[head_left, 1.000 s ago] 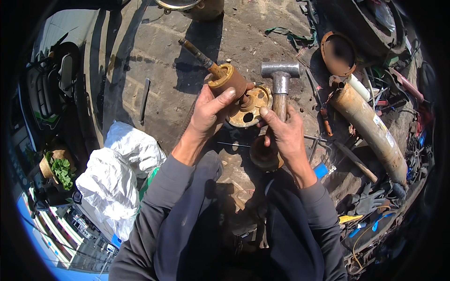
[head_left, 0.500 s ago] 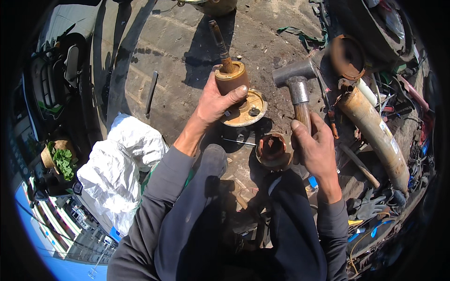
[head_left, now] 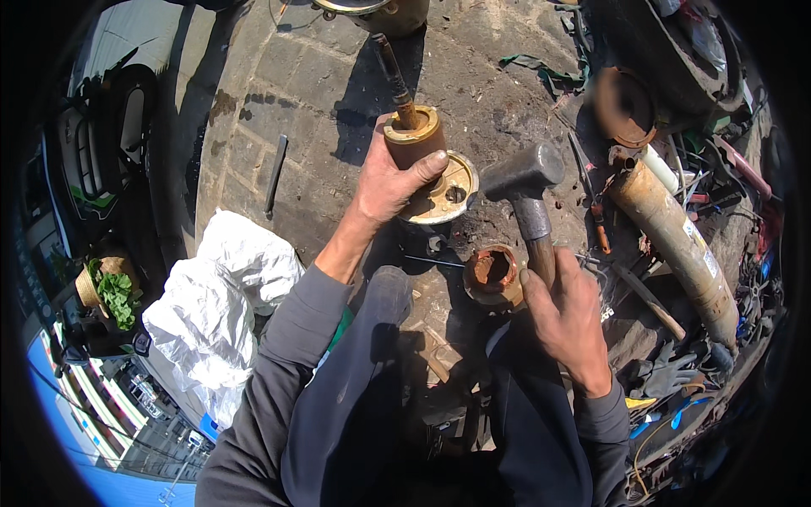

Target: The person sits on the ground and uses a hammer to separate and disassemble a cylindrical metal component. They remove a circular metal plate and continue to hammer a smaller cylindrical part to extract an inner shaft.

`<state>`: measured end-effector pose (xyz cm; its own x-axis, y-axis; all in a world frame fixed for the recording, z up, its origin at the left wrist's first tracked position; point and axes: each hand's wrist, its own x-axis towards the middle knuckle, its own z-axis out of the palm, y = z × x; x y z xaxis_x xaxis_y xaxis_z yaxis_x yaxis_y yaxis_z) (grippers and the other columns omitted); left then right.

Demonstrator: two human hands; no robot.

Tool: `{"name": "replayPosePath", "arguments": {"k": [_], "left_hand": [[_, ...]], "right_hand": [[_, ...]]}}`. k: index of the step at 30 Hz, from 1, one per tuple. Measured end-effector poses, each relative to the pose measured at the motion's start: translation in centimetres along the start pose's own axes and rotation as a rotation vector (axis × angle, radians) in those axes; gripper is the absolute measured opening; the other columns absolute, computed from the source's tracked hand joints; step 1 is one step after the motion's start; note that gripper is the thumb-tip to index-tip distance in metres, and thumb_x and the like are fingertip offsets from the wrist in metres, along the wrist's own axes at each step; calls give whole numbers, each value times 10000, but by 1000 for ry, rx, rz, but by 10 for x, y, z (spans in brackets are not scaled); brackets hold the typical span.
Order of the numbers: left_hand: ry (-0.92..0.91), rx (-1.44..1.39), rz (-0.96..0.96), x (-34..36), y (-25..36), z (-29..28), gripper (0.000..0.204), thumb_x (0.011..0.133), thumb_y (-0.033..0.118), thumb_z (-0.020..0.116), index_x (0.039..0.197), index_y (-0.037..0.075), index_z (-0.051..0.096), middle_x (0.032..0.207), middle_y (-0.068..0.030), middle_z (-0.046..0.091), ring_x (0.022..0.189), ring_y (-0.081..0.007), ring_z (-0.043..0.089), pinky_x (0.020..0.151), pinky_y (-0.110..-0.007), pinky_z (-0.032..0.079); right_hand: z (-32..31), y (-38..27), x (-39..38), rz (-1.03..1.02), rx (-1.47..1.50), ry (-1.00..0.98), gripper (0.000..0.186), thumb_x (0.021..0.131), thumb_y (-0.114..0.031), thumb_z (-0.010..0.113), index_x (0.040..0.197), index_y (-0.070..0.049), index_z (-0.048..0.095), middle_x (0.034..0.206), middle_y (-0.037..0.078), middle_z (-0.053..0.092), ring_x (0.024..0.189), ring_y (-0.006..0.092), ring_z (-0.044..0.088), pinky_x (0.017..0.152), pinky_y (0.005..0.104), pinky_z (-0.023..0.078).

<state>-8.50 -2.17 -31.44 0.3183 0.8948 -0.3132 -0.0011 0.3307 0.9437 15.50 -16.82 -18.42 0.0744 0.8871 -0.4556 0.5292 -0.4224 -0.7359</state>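
Observation:
My left hand [head_left: 384, 179] is wrapped round a rusty cylindrical metal part [head_left: 416, 142] with a brass-coloured top rim. A long rusty shaft [head_left: 393, 72] sticks up from its centre, leaning to the left. Below the cylinder spreads a round pale flange [head_left: 456, 182] with a hole in it. In my right hand [head_left: 564, 317] is the wooden handle of a hammer [head_left: 528, 173]; its heavy dark steel head is up, right of the flange and apart from it. A rusty round hollow housing [head_left: 492, 270] sits on the ground between my hands, its open end upward.
Left of me lie a white sack [head_left: 207, 313] and a dark flat bar [head_left: 275, 173]. On the right are a long rusty pipe [head_left: 680, 249], a rusty ring [head_left: 625, 110], a wooden-handled tool [head_left: 650, 304], grey gloves [head_left: 667, 372] and mixed scrap. A metal pot [head_left: 393, 13] stands at the far edge.
My right hand has come down toward me with the hammer, and the hammer's head has turned and dropped lower. My left hand and the cylindrical part have hardly moved.

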Motion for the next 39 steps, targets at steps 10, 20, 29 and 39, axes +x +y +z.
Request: {"name": "replayPosePath", "arguments": {"k": [10,20,29,39], "left_hand": [[42,-4,43,1,-3,3,644,912,173,886,1374,52,454,1181,-47,650,1067,-133,645,968,-313,552],[40,-433,-139,-1,0,5,434,1025,213,746,1340,14,522,1150,-118,671,967,-198,704,897,-357,596],[-42,-493,-224,-19,4,23,586,982,104,752,1456,34,415,1301,-144,605,1184,-238,659,1044,-398,563],[-266,-484,-284,-8,6,3,693,861,235,896,1424,27,549,1243,-117,684,1091,-206,693,920,-363,602]], "right_hand": [[19,9,7,-49,-99,-94,224,966,-102,687,1096,21,551,756,283,660,684,487,664,596,509,510],[50,33,27,53,360,196,335,1001,-240,774,1091,19,581,771,69,679,591,157,643,545,330,501],[63,37,70,260,965,49,261,994,-129,726,1105,25,548,802,81,665,474,126,580,430,266,465],[56,53,80,386,916,-116,244,1009,-172,685,1064,43,584,737,51,620,465,139,566,442,287,443]]}}
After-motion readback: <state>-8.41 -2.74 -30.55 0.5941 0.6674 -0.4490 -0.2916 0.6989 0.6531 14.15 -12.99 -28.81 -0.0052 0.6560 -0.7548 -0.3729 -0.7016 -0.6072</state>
